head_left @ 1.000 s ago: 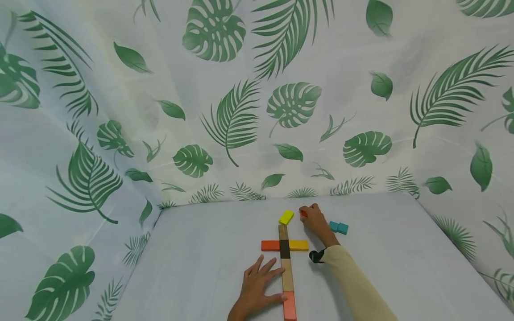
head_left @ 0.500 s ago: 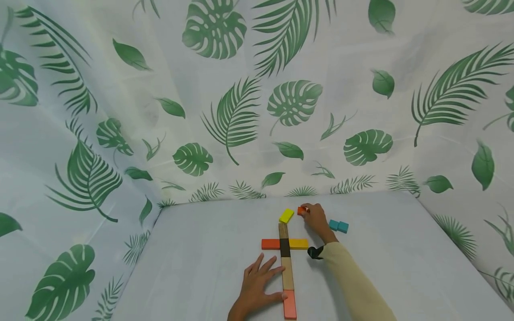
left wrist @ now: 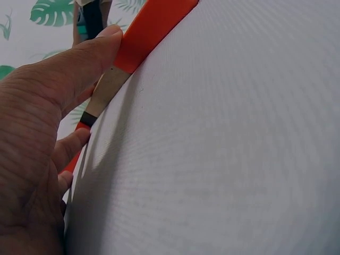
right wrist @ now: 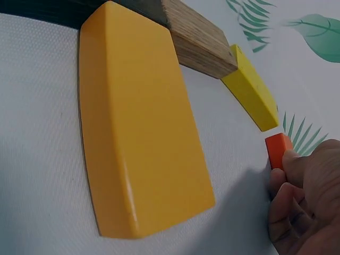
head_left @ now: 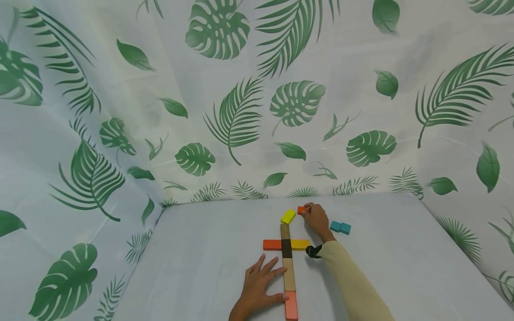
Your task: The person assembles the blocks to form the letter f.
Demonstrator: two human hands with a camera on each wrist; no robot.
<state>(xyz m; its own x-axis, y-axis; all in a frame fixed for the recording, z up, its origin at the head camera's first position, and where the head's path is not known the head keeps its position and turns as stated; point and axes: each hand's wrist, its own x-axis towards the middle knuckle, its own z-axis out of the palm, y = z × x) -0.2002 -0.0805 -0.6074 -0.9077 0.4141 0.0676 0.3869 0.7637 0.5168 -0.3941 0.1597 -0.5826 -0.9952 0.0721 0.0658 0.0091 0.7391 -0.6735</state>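
Note:
In the head view, my right hand (head_left: pixel 317 219) pinches a small orange-red block (head_left: pixel 301 210) on the white surface, just right of a slanted yellow block (head_left: pixel 288 216). My left hand (head_left: pixel 257 287) lies with spread fingers beside a column of blocks. Its thumb meets a salmon-pink block (head_left: pixel 291 305), and a fingertip is at a tan block (head_left: pixel 289 275). Above these come a black block (head_left: pixel 287 248) and a brown wooden block (head_left: pixel 284 231). A red block (head_left: pixel 272 244) and an amber block (right wrist: pixel 149 122) extend from either side of the black one.
Two teal blocks (head_left: pixel 340 227) lie side by side to the right of my right hand. A white cloth (head_left: pixel 192 249) covers the surface. Leaf-printed fabric (head_left: pixel 241 133) rises behind and at both sides.
My right hand has brought the orange-red block a little left and away from me, nearer the yellow block. The left hand keeps its place.

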